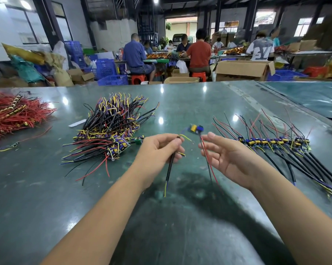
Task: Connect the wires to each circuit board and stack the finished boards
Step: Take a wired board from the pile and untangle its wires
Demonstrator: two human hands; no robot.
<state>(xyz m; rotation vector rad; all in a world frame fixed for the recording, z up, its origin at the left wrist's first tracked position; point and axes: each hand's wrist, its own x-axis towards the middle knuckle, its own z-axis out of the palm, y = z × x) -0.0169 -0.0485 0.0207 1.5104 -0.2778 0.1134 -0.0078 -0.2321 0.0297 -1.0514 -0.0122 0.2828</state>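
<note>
Landmark: green table point(190, 104).

A black cable point(170, 165) is pinched in the left hand point(158, 150), fingers curled round it above table centre; its yellow and purple ends hang below the hand, and a yellow lead curls out at the top. The right hand point(224, 155) is held palm-in with fingers spread and relaxed, clamped on nothing; thin red and black wires point(209, 165) run down just in front of its fingertips, contact cannot be told. These wires lead up to a small board point(195, 128) seen between and beyond the hands.

A heap of wired boards point(107, 134) is piled on the table's left-centre. A row of boards point(272, 141) with cables is laid out on its right. Red wires point(14, 113) are heaped at its far left edge.

Beyond the table: an open cardboard box point(243, 70), contents not visible; blue crates point(111, 73), contents unclear.
</note>
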